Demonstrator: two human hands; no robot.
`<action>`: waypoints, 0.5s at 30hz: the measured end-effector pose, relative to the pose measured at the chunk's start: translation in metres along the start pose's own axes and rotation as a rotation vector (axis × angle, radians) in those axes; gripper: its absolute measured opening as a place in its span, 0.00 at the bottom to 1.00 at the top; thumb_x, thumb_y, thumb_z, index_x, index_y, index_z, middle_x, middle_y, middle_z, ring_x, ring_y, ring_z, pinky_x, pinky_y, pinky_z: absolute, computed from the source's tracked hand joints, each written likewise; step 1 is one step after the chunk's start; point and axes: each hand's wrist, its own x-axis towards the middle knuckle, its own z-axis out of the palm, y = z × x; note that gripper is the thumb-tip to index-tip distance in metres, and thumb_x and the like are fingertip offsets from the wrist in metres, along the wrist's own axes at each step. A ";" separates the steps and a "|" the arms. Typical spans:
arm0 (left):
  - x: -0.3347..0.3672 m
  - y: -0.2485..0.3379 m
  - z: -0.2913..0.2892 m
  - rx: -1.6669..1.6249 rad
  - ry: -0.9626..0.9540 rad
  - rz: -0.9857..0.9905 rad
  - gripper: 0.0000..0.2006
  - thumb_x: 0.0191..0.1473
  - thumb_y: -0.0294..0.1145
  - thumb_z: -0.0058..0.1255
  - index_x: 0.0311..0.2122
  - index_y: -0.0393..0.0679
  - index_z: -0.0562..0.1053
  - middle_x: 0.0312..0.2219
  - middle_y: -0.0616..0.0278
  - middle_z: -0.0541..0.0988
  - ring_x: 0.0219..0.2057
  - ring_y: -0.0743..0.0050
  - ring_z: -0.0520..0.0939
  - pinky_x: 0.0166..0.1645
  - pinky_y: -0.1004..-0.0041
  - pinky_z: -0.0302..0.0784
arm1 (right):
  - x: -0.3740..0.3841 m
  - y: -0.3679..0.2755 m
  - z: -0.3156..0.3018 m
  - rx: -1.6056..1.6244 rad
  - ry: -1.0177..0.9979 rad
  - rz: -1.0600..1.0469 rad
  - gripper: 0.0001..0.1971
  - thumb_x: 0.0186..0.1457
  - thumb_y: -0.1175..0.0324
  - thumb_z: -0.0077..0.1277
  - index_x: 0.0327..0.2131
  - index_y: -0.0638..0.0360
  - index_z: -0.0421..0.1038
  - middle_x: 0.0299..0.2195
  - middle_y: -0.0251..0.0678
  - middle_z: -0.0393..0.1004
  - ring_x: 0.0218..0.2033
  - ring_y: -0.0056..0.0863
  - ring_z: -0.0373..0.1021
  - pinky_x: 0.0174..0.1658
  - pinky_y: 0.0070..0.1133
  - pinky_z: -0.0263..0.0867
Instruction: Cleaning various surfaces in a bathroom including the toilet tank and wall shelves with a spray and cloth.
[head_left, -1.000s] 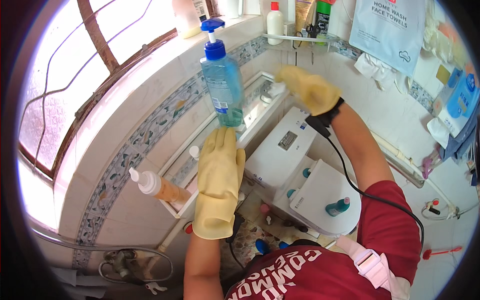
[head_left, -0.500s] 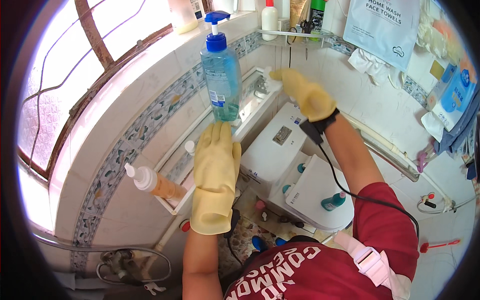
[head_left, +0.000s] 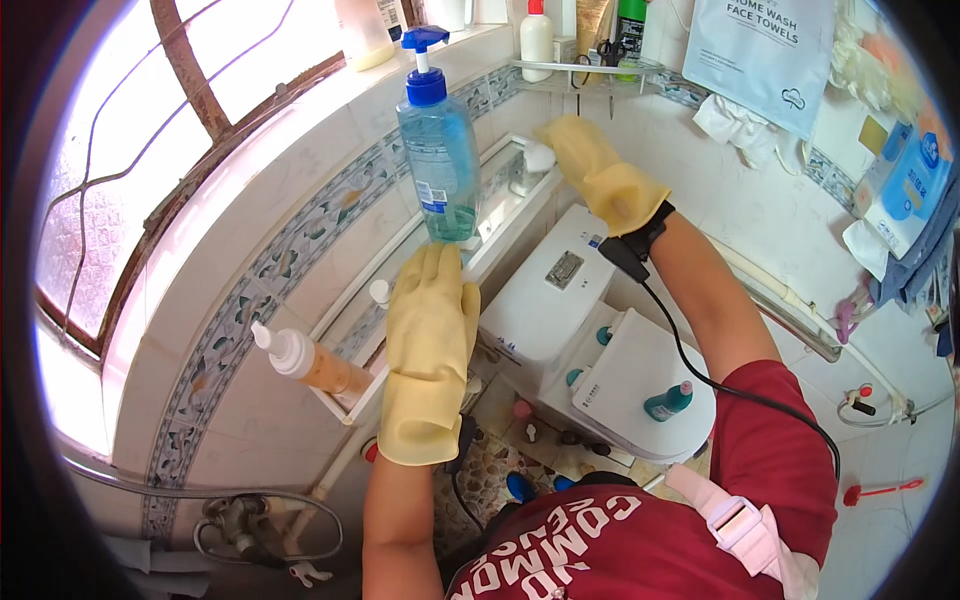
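My left hand, in a pale yellow rubber glove, lies along the front of the narrow wall shelf. Its fingers are stretched out, tips at the foot of a tall clear-blue pump bottle. Whether they touch the bottle I cannot tell. At the shelf's far end my right hand, gloved alike, presses a small white wad, perhaps cloth or sponge; its fingertips are partly hidden. An orange pump bottle with a white top leans at the shelf's near end. A small white cap shows beside my left hand.
Below the shelf is a white toilet tank, with a teal bottle on the closed lid. A corner rack holds several bottles. A black cable runs from my right wrist. A tap with hose sits lower left.
My right hand has shifted slightly at the shelf's far end, and the white wad has moved over the small metallic-looking item there. My left hand stays in place.
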 end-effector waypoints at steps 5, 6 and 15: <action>-0.006 -0.005 -0.007 0.019 0.027 -0.014 0.19 0.49 0.24 0.58 0.48 0.33 0.74 0.43 0.45 0.79 0.48 0.39 0.77 0.53 0.53 0.73 | 0.009 -0.044 -0.002 -0.070 -0.189 0.071 0.13 0.57 0.72 0.51 0.44 0.56 0.80 0.40 0.48 0.80 0.41 0.51 0.76 0.46 0.38 0.70; -0.007 -0.006 -0.006 0.002 0.010 -0.035 0.19 0.49 0.24 0.58 0.48 0.34 0.74 0.43 0.45 0.79 0.47 0.39 0.77 0.53 0.53 0.73 | 0.007 -0.062 -0.015 0.030 -0.311 0.171 0.14 0.56 0.73 0.49 0.45 0.56 0.79 0.43 0.48 0.79 0.45 0.50 0.74 0.48 0.38 0.69; -0.006 -0.005 0.003 0.082 0.040 0.017 0.19 0.52 0.26 0.57 0.50 0.34 0.74 0.46 0.45 0.80 0.52 0.40 0.77 0.56 0.55 0.73 | -0.062 -0.079 0.007 0.603 0.170 0.025 0.19 0.61 0.78 0.42 0.53 0.60 0.74 0.54 0.50 0.75 0.58 0.47 0.69 0.63 0.33 0.63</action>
